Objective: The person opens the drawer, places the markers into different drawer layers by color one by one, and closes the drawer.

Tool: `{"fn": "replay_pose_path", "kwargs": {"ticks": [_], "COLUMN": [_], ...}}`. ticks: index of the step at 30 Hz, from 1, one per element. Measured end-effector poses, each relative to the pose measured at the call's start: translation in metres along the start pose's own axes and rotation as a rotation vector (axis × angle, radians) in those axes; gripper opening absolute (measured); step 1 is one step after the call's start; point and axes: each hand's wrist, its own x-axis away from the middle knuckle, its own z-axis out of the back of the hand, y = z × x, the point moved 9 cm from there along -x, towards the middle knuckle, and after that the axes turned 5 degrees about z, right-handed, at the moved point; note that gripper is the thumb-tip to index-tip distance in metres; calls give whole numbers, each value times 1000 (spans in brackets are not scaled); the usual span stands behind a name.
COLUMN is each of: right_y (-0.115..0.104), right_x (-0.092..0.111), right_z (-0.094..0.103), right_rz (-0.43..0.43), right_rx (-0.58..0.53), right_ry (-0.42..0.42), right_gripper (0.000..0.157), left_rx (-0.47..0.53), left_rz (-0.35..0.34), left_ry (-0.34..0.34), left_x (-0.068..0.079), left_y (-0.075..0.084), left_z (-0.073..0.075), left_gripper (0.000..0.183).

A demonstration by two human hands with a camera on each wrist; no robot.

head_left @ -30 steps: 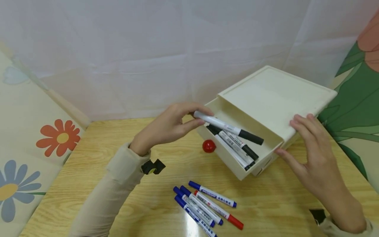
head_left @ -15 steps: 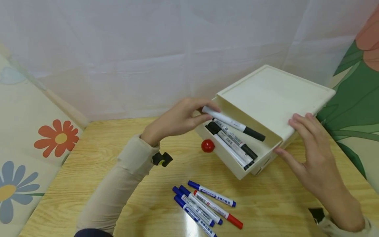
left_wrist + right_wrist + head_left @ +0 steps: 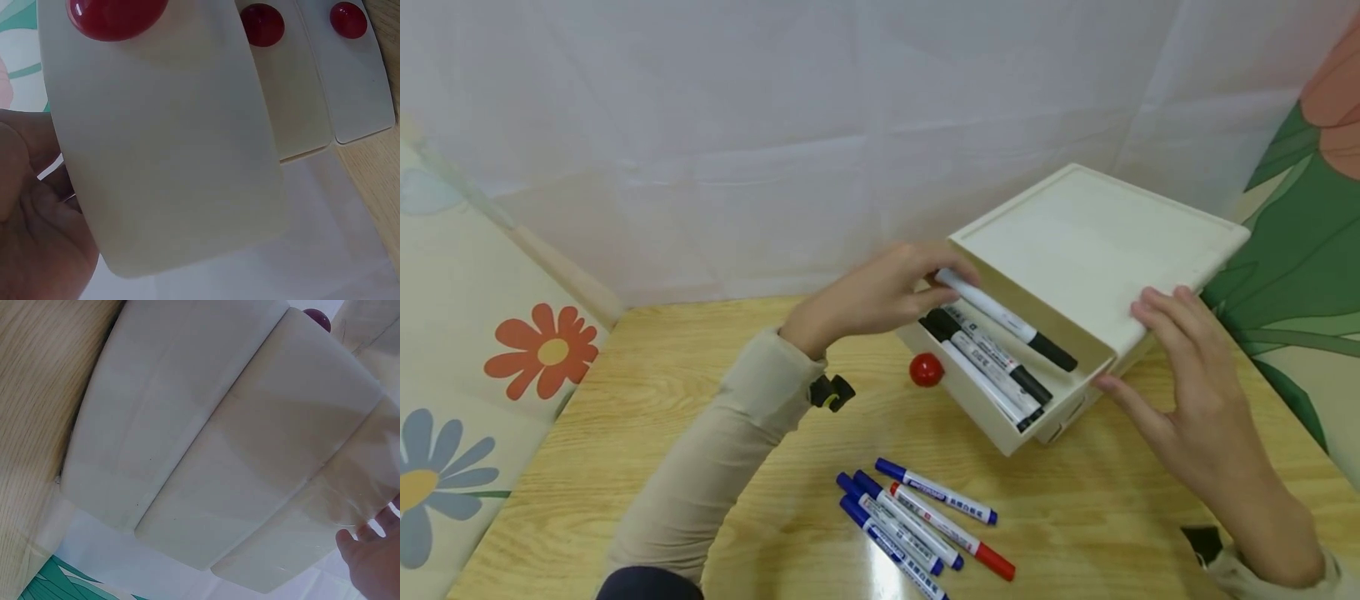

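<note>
My left hand (image 3: 887, 287) pinches the white end of a black-capped whiteboard marker (image 3: 992, 311) between thumb and fingers. The marker slants over the pulled-out top drawer (image 3: 972, 398) of a cream drawer unit (image 3: 1097, 242). Several black-capped markers (image 3: 988, 354) lie along the drawer's front side. In the left wrist view, the left hand (image 3: 44, 206) is behind the drawer front (image 3: 169, 150), its fingertips hidden. My right hand (image 3: 1210, 408) rests at the unit's near right edge, fingertips on the top and thumb by the front corner; the right wrist view shows this hand (image 3: 378, 559) against the side.
Several blue-capped markers (image 3: 902, 529) and a red-capped marker (image 3: 955, 529) lie on the wooden table (image 3: 760, 500) in front of the unit. A red knob (image 3: 927, 369) sticks out from the open drawer. Two lower drawers with red knobs (image 3: 262, 25) appear shut.
My left hand has moved right and slightly up with the marker, farther over the drawer and closer to the unit's top. My right hand has stayed in place.
</note>
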Motion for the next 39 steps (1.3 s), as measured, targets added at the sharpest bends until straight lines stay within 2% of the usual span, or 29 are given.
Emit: {"fn": "replay_pose_path", "kwargs": {"ticks": [9,17,21,25,32,39], "right_y": [0,-1,-1,-2,-2,-1], "right_x": [1,2,1,0,0,0], "right_z": [-1,-1,-1,-1,-2,-1], "right_rz": [0,0,3,7,11,11], "right_rx": [5,7,6,-3,-10,-8], "right_ry": [-13,-15,-15,-5,-1,-5], "right_gripper": [82,82,82,81,81,81], "left_rx": [-63,-75,-82,-106,-144,-159], "left_rz": [-32,-2,14,46,142,197], "left_ry": [-49,-86,-84,-75,-67,-66], "left_x": [-10,-13,-14,-16,-18,-20], "left_y": [8,4,2,-1,-7,-10], "left_z": [-10,-19,-20,-20,-22,-24], "left_gripper": [27,27,27,27,27,27]}}
